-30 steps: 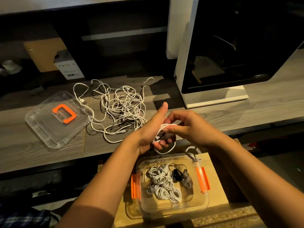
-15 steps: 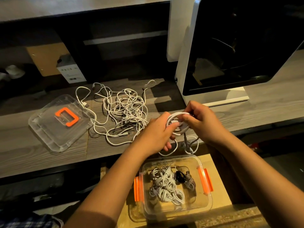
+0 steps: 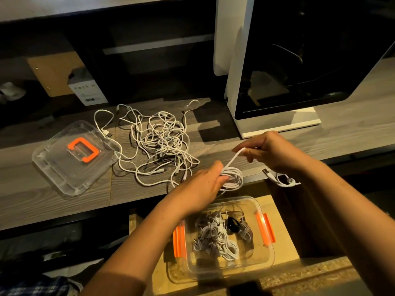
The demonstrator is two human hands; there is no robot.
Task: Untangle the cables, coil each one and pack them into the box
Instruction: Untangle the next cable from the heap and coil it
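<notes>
The left hand (image 3: pixel 204 184) hides part of the coil (image 3: pixel 234 178).

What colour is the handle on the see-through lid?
Orange. The handle sits on top of the clear lid, and it shows best in the head view.

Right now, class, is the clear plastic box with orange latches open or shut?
Open. The clear plastic box has no lid on; its clear lid with an orange handle lies apart on the grey wooden shelf.

One head-worn wide-angle camera looks forward and down, close over the desk (image 3: pixel 42 206) edge.
</notes>
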